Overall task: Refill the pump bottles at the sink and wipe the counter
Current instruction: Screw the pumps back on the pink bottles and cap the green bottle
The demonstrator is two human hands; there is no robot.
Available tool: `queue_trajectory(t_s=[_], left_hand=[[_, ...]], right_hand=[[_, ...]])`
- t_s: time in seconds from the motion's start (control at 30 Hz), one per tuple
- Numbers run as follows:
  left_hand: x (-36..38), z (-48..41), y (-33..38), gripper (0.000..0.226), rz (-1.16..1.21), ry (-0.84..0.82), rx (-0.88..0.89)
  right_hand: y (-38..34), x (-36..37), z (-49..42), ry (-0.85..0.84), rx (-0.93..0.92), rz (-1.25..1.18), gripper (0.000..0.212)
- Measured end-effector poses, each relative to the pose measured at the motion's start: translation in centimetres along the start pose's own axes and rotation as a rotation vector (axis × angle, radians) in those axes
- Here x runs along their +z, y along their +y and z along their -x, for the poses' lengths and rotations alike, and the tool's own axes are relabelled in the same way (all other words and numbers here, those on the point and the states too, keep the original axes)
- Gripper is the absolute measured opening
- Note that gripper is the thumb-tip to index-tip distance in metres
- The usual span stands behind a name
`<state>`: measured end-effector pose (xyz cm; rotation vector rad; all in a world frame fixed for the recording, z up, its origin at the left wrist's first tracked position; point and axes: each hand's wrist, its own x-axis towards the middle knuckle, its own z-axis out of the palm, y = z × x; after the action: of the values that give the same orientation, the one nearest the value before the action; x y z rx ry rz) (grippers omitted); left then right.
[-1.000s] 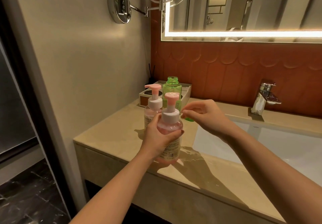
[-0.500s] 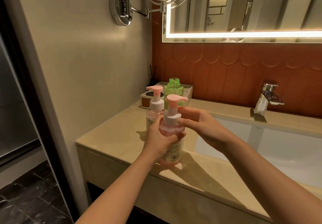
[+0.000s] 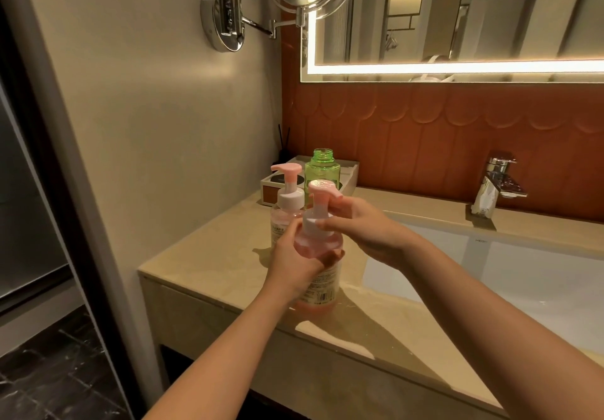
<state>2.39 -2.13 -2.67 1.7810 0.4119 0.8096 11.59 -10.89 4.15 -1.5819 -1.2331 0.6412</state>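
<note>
Pink pump bottle stands on the tabletop, left hand clamped round its body, right hand gripping its collar.

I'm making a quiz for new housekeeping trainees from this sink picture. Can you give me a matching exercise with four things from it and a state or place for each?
Things:
1. near pink pump bottle
2. far pink pump bottle
3. green bottle
4. faucet

States or places:
A. uncapped, with an open neck
B. behind the sink basin, by the tiled wall
C. held in the left hand, with the right hand at its pump collar
D. stands on the counter with no hand on it

Pairs: 1-C, 2-D, 3-A, 4-B
</note>
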Motion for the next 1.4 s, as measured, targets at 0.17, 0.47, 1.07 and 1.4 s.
queue_trajectory(t_s=[0.17,0.47,1.07,1.4], left_hand=[[0.1,0.1,-0.3,0.057,0.029,0.018,-0.014],[0.1,0.1,-0.3,0.060,0.084,0.027,-0.042],[0.2,-0.4,-1.0,0.044,0.081,0.037,-0.076],[-0.1,0.1,-0.6,0.068,0.078,-0.011,-0.005]], right_hand=[[0.4,-0.2,1.0,0.035,-0.051,0.067,0.024],[0.5,-2.6,0.9,0.063,-0.051,0.200,0.037],[1.4,3.2,-2.7,0.652,-0.068,0.757,0.045],[1.1,-1.1,-0.2,-0.183,-0.036,0.204,0.033]])
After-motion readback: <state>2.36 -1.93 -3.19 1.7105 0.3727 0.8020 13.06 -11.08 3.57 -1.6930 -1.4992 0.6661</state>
